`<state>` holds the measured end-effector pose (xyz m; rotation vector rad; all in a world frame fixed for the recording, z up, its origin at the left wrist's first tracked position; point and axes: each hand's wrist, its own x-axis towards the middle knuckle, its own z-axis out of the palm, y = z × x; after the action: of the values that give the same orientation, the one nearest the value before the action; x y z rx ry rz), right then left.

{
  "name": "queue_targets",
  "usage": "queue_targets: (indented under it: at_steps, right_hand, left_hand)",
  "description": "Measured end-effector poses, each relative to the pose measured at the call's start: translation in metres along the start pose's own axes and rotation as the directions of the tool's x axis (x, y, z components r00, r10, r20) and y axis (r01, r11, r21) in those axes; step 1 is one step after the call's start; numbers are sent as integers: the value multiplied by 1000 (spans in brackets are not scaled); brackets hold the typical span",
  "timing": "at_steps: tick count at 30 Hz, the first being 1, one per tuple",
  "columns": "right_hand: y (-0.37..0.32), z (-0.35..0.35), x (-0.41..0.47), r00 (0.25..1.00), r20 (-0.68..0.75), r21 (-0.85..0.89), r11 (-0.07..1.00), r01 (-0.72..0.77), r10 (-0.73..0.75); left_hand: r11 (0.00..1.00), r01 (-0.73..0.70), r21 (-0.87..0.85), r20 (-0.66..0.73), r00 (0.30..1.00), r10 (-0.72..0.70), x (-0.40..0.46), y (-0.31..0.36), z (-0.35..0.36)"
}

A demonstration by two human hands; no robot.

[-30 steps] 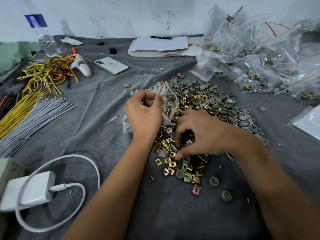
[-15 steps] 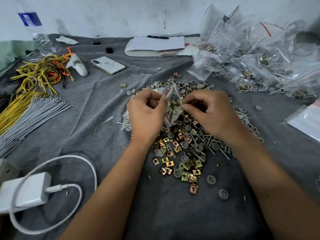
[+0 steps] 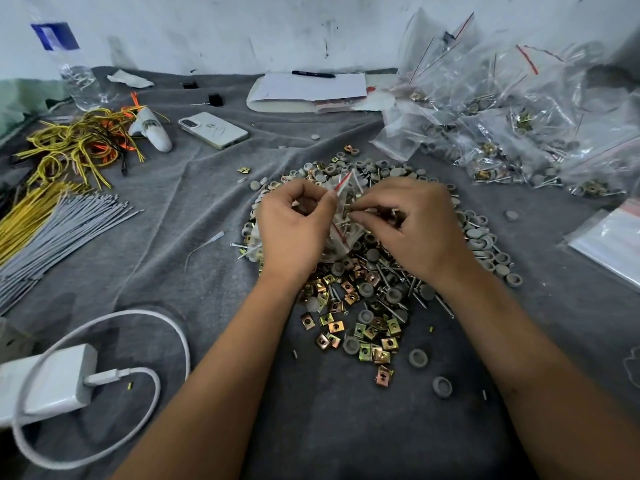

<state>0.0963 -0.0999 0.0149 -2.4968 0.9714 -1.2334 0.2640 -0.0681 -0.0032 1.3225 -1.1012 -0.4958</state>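
Wires (image 3: 59, 226) in grey and yellow bundles and the white charger (image 3: 48, 386) are lying at the left as they were one second ago, so nothing there is taking part in the work. In the middle of the grey cloth (image 3: 194, 209), the left hand (image 3: 294, 230) is still gripping the small clear bag (image 3: 337, 237), with thumb and fingers curled on its mouth, and is keeping it just above the far part of the pile (image 3: 360, 306) of clips, screws and grey caps. The change is coming from the right. The right hand (image 3: 412, 230) was digging in the near part of the pile one second ago, and now it is raised to the bag mouth. Its fingertips are pinching a small metal piece (image 3: 351, 212), but blur is hiding whether it is a screw or a clip. I am judging that one more piece is going into the bag, so the filling is continuing. Filled bags (image 3: 519, 133) are waiting at the far right.
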Motion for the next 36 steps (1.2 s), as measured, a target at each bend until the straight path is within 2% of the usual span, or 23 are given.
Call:
queue_targets:
  at_steps: [3, 5, 7, 9, 10, 12, 15, 17, 20, 22, 23, 25, 28, 32, 34, 36]
  right_hand:
    - [5, -13, 1, 998, -5, 60, 997, -56, 57]
    - [9, -22, 0, 984, 168, 86, 993, -79, 63]
    - [8, -25, -1, 904, 423, 70, 992, -103, 64]
    - [6, -23, -1, 779, 622, 34, 991, -132, 82]
    - [5, -21, -1, 732, 676, 5, 992, -127, 91]
    - [5, -18, 0, 692, 714, -53, 994, -93, 103]
    - [3, -16, 0, 716, 687, -109, 992, -66, 123]
    - [2, -16, 0, 795, 597, -42, 994, -104, 108]
    - [3, -15, 1, 926, 358, 176, 964, -197, 124]
    - [3, -11, 2, 970, 160, 285, 932, -224, 184]
    - [2, -9, 1, 980, 76, 299, 933, -200, 186]
    - [0, -3, 0, 995, -19, 205, 975, -89, 95]
    - [-1, 2, -1, 998, -62, 136, 991, -18, 27]
    - [2, -6, -1, 990, -96, 194, 977, -87, 107]
    - [4, -12, -1, 992, -30, 262, 958, -114, 126]
    - [3, -20, 0, 989, 114, 321, 938, -131, 99]
  left_hand:
    - [1000, 5, 24, -76, 997, -3, 1, 0, -1]
    - [999, -3, 36, -115, 993, 7, 1, 0, -1]
    - [999, -13, 50, -144, 989, 20, 1, 0, -2]
    - [999, -7, 48, -163, 987, 14, 2, 0, -2]
    - [999, -2, 47, -168, 986, 10, 3, 0, -2]
    - [999, 3, 53, -168, 986, 5, 3, -1, -2]
    - [998, 0, 63, -152, 988, 10, 3, 0, -3]
    - [998, -5, 70, -132, 991, 14, 3, -1, -2]
    - [997, -29, 72, -86, 996, 36, 2, -1, -2]
    - [995, -52, 85, -34, 998, 55, 0, -1, -1]
    - [995, -58, 83, -2, 998, 58, -1, -1, 0]
    - [996, -64, 63, 57, 997, 61, -2, 0, 1]
    - [996, -70, 57, 78, 995, 66, -2, -1, 2]
    - [997, -47, 57, 5, 999, 47, 1, -3, 0]
    - [998, -34, 55, -28, 999, 36, 2, -4, -1]
    - [998, -30, 52, -33, 999, 32, 2, -5, 0]
